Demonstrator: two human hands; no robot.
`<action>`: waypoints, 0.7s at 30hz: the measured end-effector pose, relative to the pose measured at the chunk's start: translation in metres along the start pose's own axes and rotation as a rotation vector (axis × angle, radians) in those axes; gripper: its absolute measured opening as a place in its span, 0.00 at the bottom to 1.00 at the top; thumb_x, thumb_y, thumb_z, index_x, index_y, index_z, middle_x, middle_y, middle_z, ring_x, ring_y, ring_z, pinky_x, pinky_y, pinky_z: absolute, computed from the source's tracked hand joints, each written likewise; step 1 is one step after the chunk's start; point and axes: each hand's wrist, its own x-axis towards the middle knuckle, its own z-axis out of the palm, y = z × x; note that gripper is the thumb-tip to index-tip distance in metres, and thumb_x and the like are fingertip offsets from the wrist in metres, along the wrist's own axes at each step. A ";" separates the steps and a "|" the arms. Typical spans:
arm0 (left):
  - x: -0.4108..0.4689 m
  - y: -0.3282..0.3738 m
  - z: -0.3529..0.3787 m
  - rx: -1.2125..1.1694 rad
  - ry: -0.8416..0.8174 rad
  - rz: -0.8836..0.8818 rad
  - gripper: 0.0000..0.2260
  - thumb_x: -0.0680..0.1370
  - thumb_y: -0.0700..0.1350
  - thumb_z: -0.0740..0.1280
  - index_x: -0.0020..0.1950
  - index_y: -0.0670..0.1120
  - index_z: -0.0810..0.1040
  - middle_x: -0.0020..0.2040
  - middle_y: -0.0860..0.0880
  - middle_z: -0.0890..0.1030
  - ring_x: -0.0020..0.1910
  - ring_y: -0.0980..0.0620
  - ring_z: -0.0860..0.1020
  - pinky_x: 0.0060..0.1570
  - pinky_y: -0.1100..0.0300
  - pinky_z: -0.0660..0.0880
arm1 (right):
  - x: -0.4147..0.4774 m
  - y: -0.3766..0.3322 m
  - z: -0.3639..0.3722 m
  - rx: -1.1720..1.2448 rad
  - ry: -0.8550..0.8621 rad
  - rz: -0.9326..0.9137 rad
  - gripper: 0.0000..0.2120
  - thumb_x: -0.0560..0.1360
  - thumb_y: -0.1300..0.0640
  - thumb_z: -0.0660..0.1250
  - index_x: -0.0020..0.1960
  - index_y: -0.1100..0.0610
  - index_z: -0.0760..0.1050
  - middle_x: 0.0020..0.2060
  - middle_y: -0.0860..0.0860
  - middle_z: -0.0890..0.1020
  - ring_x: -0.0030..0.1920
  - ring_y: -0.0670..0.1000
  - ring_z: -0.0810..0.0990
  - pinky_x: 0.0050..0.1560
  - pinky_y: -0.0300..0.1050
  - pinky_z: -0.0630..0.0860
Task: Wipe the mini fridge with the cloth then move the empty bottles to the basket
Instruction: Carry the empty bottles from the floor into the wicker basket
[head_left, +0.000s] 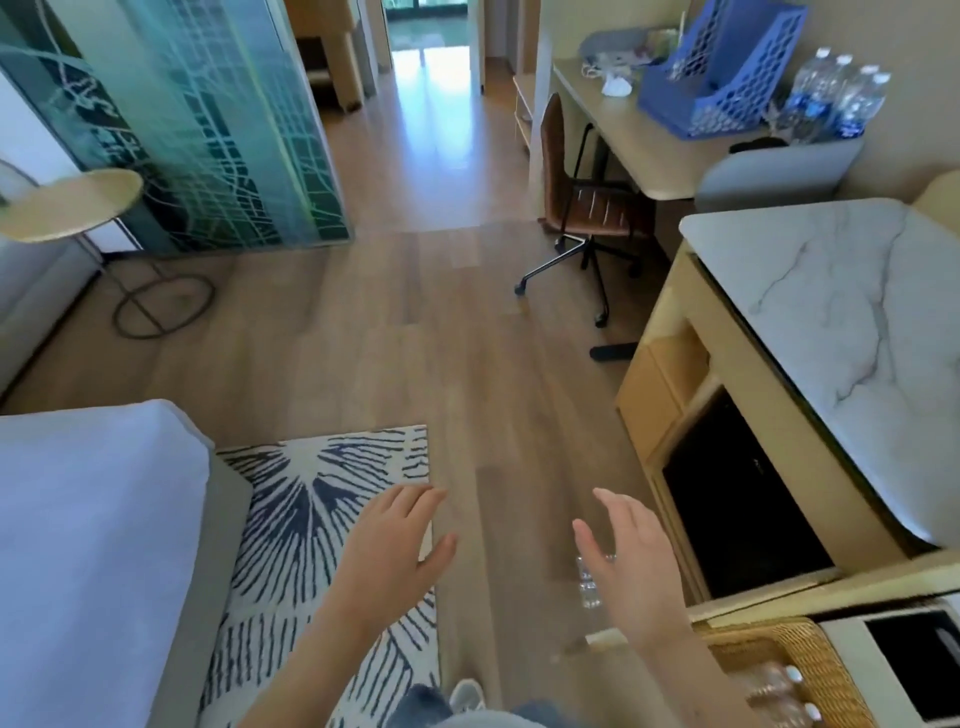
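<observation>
Both hands empty, fingers spread wide: left hand (400, 540) and right hand (628, 571) hover over the floor, wicker basket (826, 670) of bottles (779, 691) just right of the right hand.

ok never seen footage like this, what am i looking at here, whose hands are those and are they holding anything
This is one picture from a wide-angle camera worn on a person's head, looking forward and down, so the room bends at the edges. There is no machine: the left hand and right hand belong to the wearer. Both are open with fingers spread, holding nothing. Under the right hand a clear plastic bottle lies on the wooden floor. At the bottom right a wicker basket already has bottles in it. The dark panel in the cabinet on the right looks like the mini fridge. No cloth is visible.
</observation>
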 end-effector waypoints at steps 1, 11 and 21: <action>0.007 -0.013 -0.009 -0.011 0.014 -0.002 0.23 0.79 0.59 0.58 0.64 0.47 0.78 0.60 0.52 0.80 0.60 0.51 0.77 0.61 0.53 0.74 | 0.006 -0.011 0.005 0.004 0.008 0.003 0.23 0.79 0.44 0.64 0.69 0.55 0.73 0.62 0.50 0.78 0.64 0.51 0.74 0.65 0.47 0.72; 0.073 -0.084 -0.004 -0.096 0.002 -0.039 0.23 0.78 0.58 0.59 0.62 0.43 0.80 0.58 0.49 0.82 0.58 0.48 0.78 0.60 0.52 0.75 | 0.075 -0.054 0.041 -0.021 0.002 0.094 0.25 0.78 0.41 0.60 0.70 0.52 0.72 0.63 0.47 0.77 0.66 0.48 0.73 0.67 0.48 0.72; 0.241 -0.133 0.005 -0.053 -0.120 0.087 0.23 0.78 0.58 0.57 0.62 0.45 0.79 0.58 0.50 0.81 0.58 0.49 0.78 0.58 0.52 0.76 | 0.219 -0.063 0.081 -0.021 0.061 0.156 0.23 0.79 0.43 0.62 0.69 0.53 0.73 0.63 0.48 0.78 0.65 0.49 0.74 0.68 0.47 0.71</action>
